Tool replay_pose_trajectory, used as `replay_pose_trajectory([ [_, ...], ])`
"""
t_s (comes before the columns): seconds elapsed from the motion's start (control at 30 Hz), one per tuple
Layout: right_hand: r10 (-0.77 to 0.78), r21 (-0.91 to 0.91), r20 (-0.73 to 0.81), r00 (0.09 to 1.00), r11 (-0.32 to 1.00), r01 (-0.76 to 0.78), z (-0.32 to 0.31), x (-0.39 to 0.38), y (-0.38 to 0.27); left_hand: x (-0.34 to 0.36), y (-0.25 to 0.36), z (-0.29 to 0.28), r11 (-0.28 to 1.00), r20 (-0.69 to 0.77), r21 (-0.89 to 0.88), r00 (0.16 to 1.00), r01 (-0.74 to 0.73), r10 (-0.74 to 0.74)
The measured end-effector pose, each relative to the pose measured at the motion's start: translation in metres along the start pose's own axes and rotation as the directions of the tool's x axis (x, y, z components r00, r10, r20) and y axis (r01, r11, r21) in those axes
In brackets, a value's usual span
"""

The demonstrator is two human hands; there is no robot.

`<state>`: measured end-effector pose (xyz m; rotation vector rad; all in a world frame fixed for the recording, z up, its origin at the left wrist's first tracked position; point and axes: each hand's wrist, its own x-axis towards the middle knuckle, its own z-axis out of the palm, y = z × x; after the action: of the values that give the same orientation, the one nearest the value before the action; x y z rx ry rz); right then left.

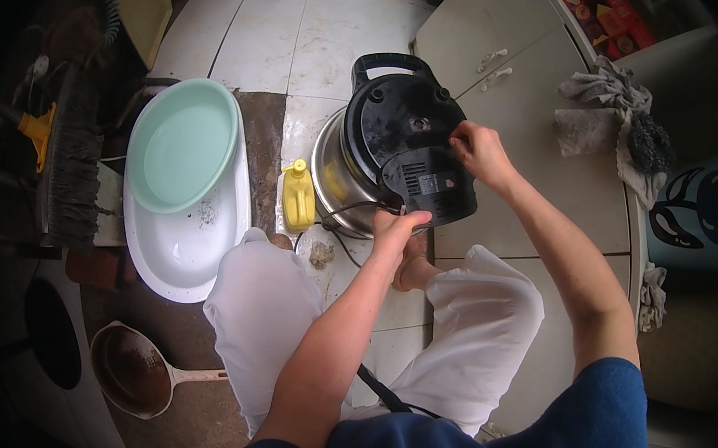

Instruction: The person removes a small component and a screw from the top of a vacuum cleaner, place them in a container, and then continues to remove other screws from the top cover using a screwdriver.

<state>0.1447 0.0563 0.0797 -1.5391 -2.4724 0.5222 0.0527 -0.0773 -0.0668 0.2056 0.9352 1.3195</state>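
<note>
An appliance with a black plastic underside (399,124) stands in front of me, its vents and label facing up. A carry handle sticks out at its far edge, and shiny rounded steel (329,174) shows below its left side. My left hand (396,232) grips its near edge, thumb on top; the other fingers are mostly hidden. At the right edge, my right hand (480,156) is closed in a pinch close to the black plastic. Whatever lies between those fingertips is too small to make out. A black cord (350,209) runs out near my left hand.
Left of the appliance stands a yellow jug (298,199). Beyond it, a pale green basin (183,147) leans in a white tub (183,259). A pan (133,371) lies at lower left. Cabinet doors (549,130) rise close on the right, with grey rags (608,101) draped there.
</note>
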Motion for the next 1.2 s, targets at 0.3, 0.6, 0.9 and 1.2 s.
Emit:
replay_pose_trajectory([
  [0.3,0.117,-0.288,-0.019,0.993,0.950,-0.118,-0.001,0.010,-0.009,-0.004,0.005,0.004,0.998,-0.003,0.010,0.998,0.055,-0.055],
  [0.6,0.135,-0.478,-0.001,0.991,0.870,-0.119,0.001,0.007,-0.020,-0.001,0.001,0.000,1.000,-0.004,-0.013,1.000,0.021,-0.021],
  [0.9,0.061,-0.295,-0.064,0.996,0.952,-0.078,0.003,0.007,-0.006,-0.006,0.005,0.004,0.999,-0.020,0.032,0.999,0.028,-0.027],
  [1.2,-0.004,-0.388,-0.038,0.999,0.922,-0.011,0.002,-0.001,-0.010,-0.003,0.003,0.004,0.999,-0.020,0.024,0.999,0.025,-0.024],
])
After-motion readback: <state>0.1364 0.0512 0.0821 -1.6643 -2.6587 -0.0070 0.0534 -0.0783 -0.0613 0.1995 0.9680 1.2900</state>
